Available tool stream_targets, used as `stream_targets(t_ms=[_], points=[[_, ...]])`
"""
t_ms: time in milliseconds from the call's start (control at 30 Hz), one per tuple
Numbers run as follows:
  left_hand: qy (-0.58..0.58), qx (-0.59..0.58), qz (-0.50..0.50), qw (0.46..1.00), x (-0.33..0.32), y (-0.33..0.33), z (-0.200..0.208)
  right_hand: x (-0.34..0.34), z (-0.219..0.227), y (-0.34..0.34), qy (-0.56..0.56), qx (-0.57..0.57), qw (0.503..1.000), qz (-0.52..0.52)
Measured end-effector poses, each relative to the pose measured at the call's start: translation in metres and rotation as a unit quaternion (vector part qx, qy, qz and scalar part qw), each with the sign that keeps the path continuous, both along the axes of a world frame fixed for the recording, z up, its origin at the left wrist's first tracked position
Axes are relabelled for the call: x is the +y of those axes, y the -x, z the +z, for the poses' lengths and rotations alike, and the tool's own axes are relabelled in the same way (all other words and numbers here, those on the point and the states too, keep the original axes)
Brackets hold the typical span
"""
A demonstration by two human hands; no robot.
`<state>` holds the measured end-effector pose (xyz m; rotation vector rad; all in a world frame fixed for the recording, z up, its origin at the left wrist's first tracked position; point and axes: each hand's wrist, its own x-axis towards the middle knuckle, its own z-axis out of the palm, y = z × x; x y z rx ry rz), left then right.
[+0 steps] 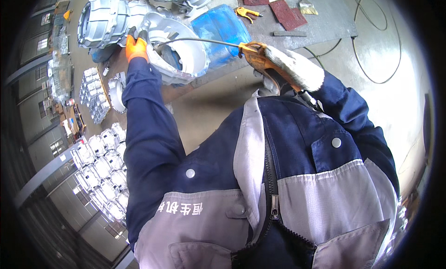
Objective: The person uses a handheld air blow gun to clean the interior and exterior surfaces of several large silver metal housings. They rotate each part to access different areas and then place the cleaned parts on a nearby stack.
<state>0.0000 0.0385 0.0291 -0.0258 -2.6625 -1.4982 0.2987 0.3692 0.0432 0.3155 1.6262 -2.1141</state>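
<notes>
My right hand (292,67), in a white glove, is wrapped round the grip of an orange blow gun (254,55). Its long thin nozzle reaches left into the round opening of a silver cast metal housing (197,55). The housing lies at the edge of the workbench with its wide mouth toward me. At its left rim is my left hand (136,48), in an orange glove with dark fingertips, closed on the metal. Part of the nozzle tip is hard to make out against the housing. A ribbed silver housing (103,22) stands just left of that hand.
A blue plastic sheet (220,29) lies on the grey workbench (332,18) beside the housing. Farther back are a yellow pistol-shaped tool (248,13), dark red abrasive sheets (288,16), a brush (308,6) and a grey bar (289,34). A hose (371,81) loops at right; stacked castings (102,167) stand left.
</notes>
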Motion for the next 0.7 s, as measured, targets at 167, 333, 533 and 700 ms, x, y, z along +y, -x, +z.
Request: stream_targets(t_ms=[167,333,533,700], points=[[0.047,0.024,-0.023,0.998,0.000,0.001,0.002,-0.010,-0.017,-0.050,0.002,0.011,1.000,-0.019],[0.102,0.043,-0.039,0.993,-0.013,0.010,-0.006,-0.025,-0.038,-0.086,-0.098,0.023,0.994,-0.052],[0.218,0.069,-0.047,0.972,-0.025,0.025,-0.008,-0.036,-0.031,-0.106,0.000,-0.005,1.000,-0.023],[0.213,0.090,-0.036,0.972,-0.024,0.030,-0.011,-0.045,-0.055,-0.112,-0.169,0.112,0.979,-0.031]])
